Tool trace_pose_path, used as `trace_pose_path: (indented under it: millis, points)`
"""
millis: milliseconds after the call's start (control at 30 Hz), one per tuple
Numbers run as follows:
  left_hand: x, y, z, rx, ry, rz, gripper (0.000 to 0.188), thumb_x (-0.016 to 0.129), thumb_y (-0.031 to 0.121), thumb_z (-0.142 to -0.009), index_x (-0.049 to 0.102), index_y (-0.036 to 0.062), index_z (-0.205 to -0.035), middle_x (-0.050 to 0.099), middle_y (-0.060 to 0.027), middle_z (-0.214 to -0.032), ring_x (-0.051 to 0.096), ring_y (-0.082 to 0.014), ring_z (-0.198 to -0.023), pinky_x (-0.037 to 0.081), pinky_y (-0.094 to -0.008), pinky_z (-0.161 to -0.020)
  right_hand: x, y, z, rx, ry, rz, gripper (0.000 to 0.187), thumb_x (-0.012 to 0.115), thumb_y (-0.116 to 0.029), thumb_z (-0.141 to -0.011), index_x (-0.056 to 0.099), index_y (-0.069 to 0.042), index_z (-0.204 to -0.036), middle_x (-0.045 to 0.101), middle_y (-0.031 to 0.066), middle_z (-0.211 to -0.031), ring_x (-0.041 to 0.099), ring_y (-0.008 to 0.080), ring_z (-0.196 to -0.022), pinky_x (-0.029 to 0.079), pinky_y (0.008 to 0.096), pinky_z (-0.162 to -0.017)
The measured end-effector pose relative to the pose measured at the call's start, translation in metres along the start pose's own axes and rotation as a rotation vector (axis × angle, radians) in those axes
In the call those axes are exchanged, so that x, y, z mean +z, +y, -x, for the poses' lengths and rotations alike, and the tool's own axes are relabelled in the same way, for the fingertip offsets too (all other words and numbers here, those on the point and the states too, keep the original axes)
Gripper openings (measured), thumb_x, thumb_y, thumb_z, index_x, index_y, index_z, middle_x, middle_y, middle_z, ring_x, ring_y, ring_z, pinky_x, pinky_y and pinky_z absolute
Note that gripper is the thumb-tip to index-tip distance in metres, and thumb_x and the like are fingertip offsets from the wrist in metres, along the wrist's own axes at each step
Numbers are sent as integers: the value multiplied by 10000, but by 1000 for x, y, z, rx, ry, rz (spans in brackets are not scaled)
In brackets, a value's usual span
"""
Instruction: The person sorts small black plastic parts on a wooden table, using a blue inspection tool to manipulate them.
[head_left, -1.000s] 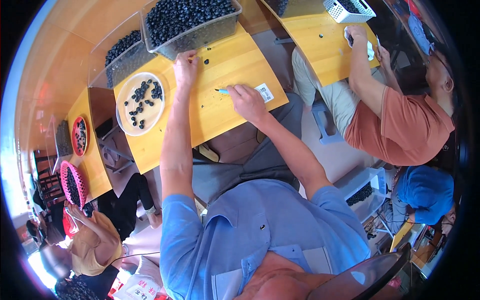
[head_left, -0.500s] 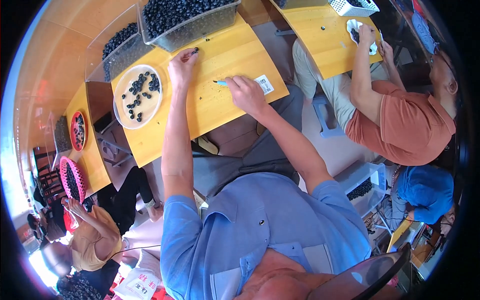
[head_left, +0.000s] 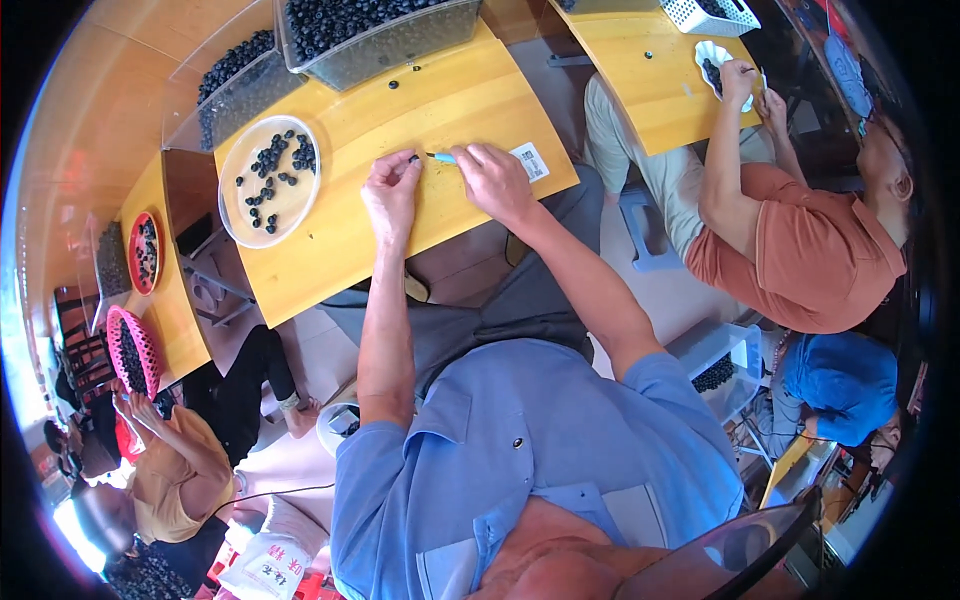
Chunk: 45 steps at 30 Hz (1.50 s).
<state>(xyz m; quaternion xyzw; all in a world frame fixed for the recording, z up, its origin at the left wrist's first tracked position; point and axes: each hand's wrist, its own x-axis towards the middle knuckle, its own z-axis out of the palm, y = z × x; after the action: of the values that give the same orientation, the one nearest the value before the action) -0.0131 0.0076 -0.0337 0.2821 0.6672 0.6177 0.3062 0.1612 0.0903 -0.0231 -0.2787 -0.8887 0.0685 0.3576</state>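
Note:
My left hand (head_left: 391,195) is closed in a pinch on a small round black berry (head_left: 414,159), held just above the yellow wooden table (head_left: 440,105). Close to its right, my right hand (head_left: 494,183) grips a slim tool with a turquoise handle (head_left: 444,157). The tool's short dark tip points left at the berry; I cannot tell whether they touch. Left of my hands lies a shallow round translucent tray (head_left: 228,208) with several loose black berries on it. One loose berry (head_left: 393,85) rests on the table beyond my left hand.
A deep clear bin (head_left: 400,60) full of black berries stands at the table's far edge, beside another clear bin (head_left: 235,120). A white printed card (head_left: 529,162) lies near the right edge. Co-workers sit at tables left and right; a blue stool (head_left: 640,235) is at right.
My left hand has come back toward me and rightward from the far part of the table, bringing the berry to the tool. The right hand stays nearly in place.

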Motion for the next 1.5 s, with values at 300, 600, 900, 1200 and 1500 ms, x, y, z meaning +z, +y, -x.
trace_pose_path:
  millis: [300, 600, 900, 1200, 1500]
  points:
    - [8, 9, 7, 128, -40, -98, 308, 784, 2, -934, 739, -19, -1237, 739, -52, -1026, 675, -96, -855, 558, -252, -805, 0, 3, 1, -24, 9, 20, 237, 660, -37, -832, 698, -28, -1065, 618, 82, -825, 680, 272, -776, 571, 423, -671]
    - [10, 12, 8, 139, -94, -73, 394, 767, -62, -922, 678, -41, -1305, 748, -71, -1014, 715, -116, -920, 596, -274, -846, -1, 1, 2, -82, 0, 42, 242, 676, -77, -847, 721, -30, -1080, 598, 66, -811, 665, 240, -753, 559, 398, -668]
    - [8, 10, 9, 138, -123, -54, 432, 755, -59, -945, 622, -48, -1356, 733, -63, -1068, 704, -122, -956, 571, -255, -859, -2, 1, 2, -78, -19, 58, 230, 665, -84, -871, 719, -33, -1089, 613, 73, -841, 677, 247, -766, 572, 398, -666]
    - [6, 4, 8, 191, -68, 293, 418, 760, -74, -945, 624, -35, -1338, 723, -73, -1069, 691, -114, -984, 557, -251, -903, 2, 2, -2, 32, -51, 75, 235, 658, -73, -863, 719, -22, -1084, 658, 99, -886, 718, 276, -839, 604, 415, -716]
    - [-14, 3, 14, 294, 55, 36, 174, 764, -21, -962, 747, 5, -1133, 732, -35, -1041, 670, -93, -926, 543, -248, -858, 1, 4, 3, -3, 8, 88, 258, 651, -11, -841, 713, -22, -1091, 670, 98, -905, 716, 284, -860, 597, 417, -730]
